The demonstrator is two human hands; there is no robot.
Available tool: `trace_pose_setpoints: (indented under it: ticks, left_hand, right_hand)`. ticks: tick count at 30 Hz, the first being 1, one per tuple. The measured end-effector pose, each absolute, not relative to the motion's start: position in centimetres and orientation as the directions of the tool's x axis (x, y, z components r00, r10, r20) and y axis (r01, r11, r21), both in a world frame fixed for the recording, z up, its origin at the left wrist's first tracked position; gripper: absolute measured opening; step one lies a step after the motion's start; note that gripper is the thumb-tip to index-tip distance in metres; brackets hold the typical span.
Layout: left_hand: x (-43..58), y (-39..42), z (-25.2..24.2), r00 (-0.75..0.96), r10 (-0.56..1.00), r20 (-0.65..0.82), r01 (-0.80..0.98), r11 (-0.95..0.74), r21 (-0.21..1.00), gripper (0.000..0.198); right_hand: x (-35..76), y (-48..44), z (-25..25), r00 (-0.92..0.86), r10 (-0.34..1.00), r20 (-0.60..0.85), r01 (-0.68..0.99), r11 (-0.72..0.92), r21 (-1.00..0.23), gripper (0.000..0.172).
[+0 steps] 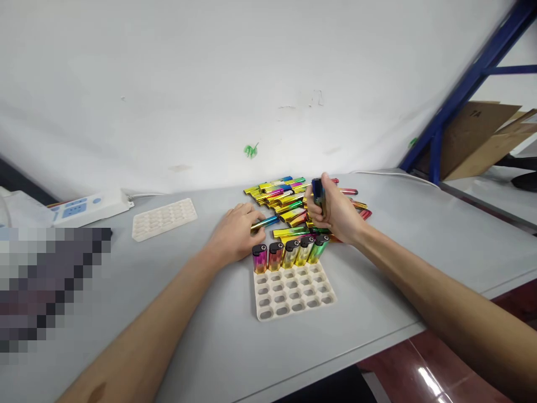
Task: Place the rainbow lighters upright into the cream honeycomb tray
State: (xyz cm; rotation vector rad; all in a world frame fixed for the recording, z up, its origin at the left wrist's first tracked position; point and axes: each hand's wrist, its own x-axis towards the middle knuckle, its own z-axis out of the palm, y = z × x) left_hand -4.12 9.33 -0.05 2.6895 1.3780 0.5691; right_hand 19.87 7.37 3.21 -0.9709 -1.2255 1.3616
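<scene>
A dark blue lighter [318, 193] stands upright in my right hand [333, 207], which is closed around it above the pile. My left hand [238, 232] rests on the table with its fingers around a blue and gold lighter [265, 223] lying at the pile's left edge. Between and behind my hands is a heap of shiny multicoloured lighters [289, 204]. Nearer to me lies a white tray [292, 294] with rows of oval holes. Its far row holds several upright lighters [291, 254] with black tops, in purple, red, silver, yellow and green.
Another white holed tray [164, 218] lies at the left. Behind it sits a white power strip [90, 207] with blue sockets. The white wall [201, 112] borders the table's back. A blue metal frame [436, 151] and cardboard [474, 137] stand at the right.
</scene>
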Motion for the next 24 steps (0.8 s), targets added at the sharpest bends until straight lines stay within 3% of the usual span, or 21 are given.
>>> trace_pose_setpoints:
  ticks: [3,8,15,24]
  left_hand:
    - [-3.9,9.1,0.4,0.446,0.852,0.273,0.784,-0.520,0.340,0.016]
    - [-3.8,8.8,1.0,0.234,0.947,0.220,0.811,-0.315,0.493,0.019]
    - [-3.9,8.6,1.2,0.214,0.949,0.229,0.817,-0.303,0.491,0.033]
    - [-3.9,8.6,1.3,0.199,0.935,0.293,0.765,-0.335,0.550,0.030]
  right_hand:
    - [20.0,7.2,3.3,-0.173,0.984,0.047,-0.170,0.017,-0.985,0.057]
    - [19.9,7.0,3.5,-0.158,0.987,0.034,-0.169,0.007,-0.986,0.049]
    - [19.6,6.9,3.2,-0.140,0.989,0.051,-0.157,0.028,-0.987,0.051]
    - [19.7,6.8,2.9,-0.191,0.981,0.035,-0.159,0.004,-0.987,0.046]
